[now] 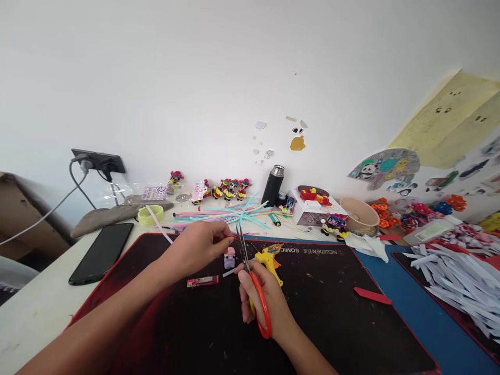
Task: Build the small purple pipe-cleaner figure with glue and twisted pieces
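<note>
- Looking down on a broad black mat with red edging (332,302), lying beneath both hands.
- Seeing a loose spread of long pastel strips (219,214), sprawling beyond the mat's far edge.
- Reaching in with the left hand (209,244), pressing thumb and forefinger together just beside the blades; being unable to tell what, if anything, is sitting between.
- Clamping the right hand (260,297) around steel scissors with red-and-yellow handles (263,307), pointing the tips up and away over the mat.
- Finding a yellow plastic glue gun (269,258) lying just behind that hand.
- Noting a translucent red lighter (202,282) lying left of the scissors.
- Spotting a tiny pink-and-lilac figure (229,259) standing near the blades.
- Catching a narrow pale strip (228,272) jutting leftward by the right fingertips.
</note>
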Available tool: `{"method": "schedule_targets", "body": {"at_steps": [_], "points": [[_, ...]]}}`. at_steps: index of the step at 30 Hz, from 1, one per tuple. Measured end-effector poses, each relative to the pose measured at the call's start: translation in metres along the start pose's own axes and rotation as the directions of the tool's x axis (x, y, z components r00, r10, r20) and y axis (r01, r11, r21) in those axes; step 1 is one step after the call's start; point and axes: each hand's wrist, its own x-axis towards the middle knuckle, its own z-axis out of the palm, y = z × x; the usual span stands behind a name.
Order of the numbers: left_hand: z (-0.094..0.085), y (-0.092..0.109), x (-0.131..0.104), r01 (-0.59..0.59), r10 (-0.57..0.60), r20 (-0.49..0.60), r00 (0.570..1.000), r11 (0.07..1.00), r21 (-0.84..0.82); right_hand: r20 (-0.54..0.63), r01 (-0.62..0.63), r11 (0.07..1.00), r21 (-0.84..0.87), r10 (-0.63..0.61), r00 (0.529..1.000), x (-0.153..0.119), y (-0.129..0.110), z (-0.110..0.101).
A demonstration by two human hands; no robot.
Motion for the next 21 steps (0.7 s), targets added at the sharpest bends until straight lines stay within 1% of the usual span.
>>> {"method": "schedule_targets", "body": {"at_steps": [8,13,21], "points": [[0.0036,0.0008,0.0001,-0.004,0.005,0.031,1.000,0.999,-0.032,-0.011,0.005,1.000,-0.017,-0.005,1.000,0.0023,0.0059,-0.0006],[0.0048,0.0001,-0.0003,-0.017,0.018,0.038,0.999,1.000,-0.019,-0.018,0.009,1.000,-0.013,-0.009,1.000,0.0034,0.0039,-0.0006],[0.0049,0.0018,0.0009,-0.007,0.006,0.053,0.999,1.000,0.021,-0.020,0.010,0.998,-0.056,-0.011,1.000,0.0018,0.0003,0.0005]]}}
